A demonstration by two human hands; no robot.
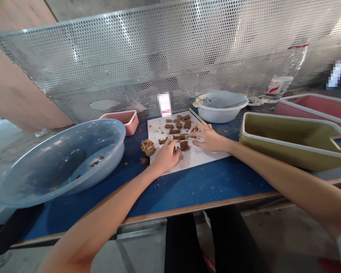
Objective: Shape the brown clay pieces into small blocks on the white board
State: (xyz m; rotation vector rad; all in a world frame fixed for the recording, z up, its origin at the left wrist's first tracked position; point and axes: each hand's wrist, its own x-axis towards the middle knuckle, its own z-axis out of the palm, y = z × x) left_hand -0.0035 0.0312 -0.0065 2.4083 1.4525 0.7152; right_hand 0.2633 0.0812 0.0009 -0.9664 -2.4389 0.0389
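Several small brown pieces, clay-like blocks and strips, lie in rough rows on a white board [196, 161]. My left hand [166, 156] rests low over the board's left part, fingers bent and apart, beside a brown strip [163, 141]. A squarish brown block [184, 146] sits just right of its fingertips. From the right, my right hand [207, 137] reaches over the board with fingers spread, its tips close to a longer brown strip [179, 137]. I see nothing held in either hand. Left of the board is a rough, cracked brown lump [147, 147].
A large blue basin [102, 170] stands left, with a small pink container [133, 123] behind it. Beyond the board is a white basin [221, 113]. At right are an olive bin [287, 151], a pink bin [324, 110] and a plastic bottle [284, 76]. Perforated metal [102, 60] closes the back.
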